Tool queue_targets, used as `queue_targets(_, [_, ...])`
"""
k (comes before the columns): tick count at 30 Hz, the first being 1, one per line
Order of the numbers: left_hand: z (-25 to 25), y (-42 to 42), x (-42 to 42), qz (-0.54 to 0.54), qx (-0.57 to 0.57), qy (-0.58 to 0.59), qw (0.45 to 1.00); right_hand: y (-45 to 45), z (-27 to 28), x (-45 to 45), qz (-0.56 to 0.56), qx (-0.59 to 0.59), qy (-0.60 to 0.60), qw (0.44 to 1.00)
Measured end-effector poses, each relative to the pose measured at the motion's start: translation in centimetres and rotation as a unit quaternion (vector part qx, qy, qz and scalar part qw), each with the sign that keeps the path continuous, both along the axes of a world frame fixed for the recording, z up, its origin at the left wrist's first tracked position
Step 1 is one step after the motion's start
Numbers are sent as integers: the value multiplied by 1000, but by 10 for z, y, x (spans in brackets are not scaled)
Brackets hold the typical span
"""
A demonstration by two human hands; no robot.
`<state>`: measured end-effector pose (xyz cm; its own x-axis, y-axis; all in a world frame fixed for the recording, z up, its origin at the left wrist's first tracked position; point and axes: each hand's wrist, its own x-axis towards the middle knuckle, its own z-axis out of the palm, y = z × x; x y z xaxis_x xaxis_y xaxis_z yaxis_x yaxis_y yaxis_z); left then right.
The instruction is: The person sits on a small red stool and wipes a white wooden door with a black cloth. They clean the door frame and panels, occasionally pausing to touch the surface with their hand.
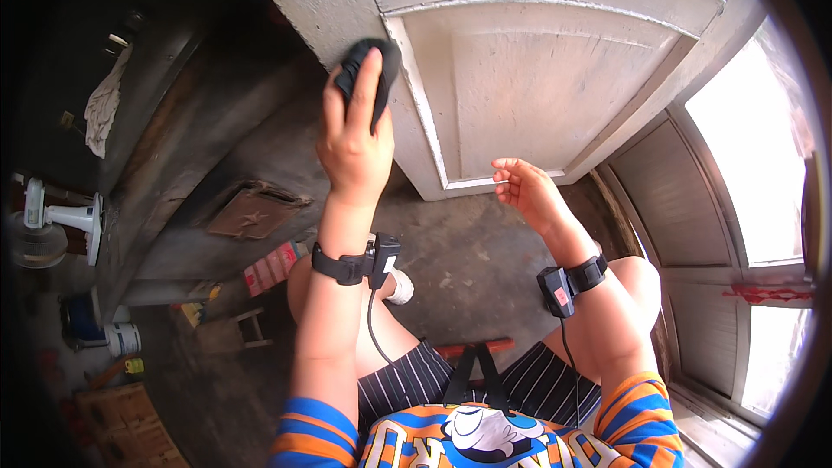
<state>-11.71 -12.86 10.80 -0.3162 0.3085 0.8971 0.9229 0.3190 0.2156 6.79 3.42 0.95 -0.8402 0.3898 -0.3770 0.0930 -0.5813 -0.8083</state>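
My left hand [357, 120] presses a dark, folded cloth [387, 71] against the left stile of a pale painted wooden door [520, 84]. The fingers lie spread over the cloth. White-edged moulding frames the door's sunken panel, and its upper rail has a dark crack. My right hand [523, 188] is held in the air near the door's bottom edge, fingers loosely curled and apart, with nothing in it. Each wrist wears a black strap with a small cabled device.
A white electric fan [65, 216] stands at the far left, above a white bucket [123, 339] in the picture. A wooden crate [130, 426] lies lower left. Red-and-white boxes [273, 268] are beside my left knee. Bright window panes [744, 156] stand in the frame at right.
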Motion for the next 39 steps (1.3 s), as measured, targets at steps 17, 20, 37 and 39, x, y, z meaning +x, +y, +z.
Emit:
queue_targets(17, [129, 12, -13, -4, 123, 106, 987, 15, 10, 8, -27, -25, 25, 999])
queue_targets(20, [146, 7, -16, -2, 157, 143, 977, 10, 12, 7, -26, -29, 29, 999])
queue_targets(37, [48, -25, 20, 45, -207, -18, 977, 13, 7, 18, -84, -43, 57, 994])
queue_targets(39, [55, -35, 21, -11, -217, -173, 961, 15, 3, 18, -113, -42, 63, 991])
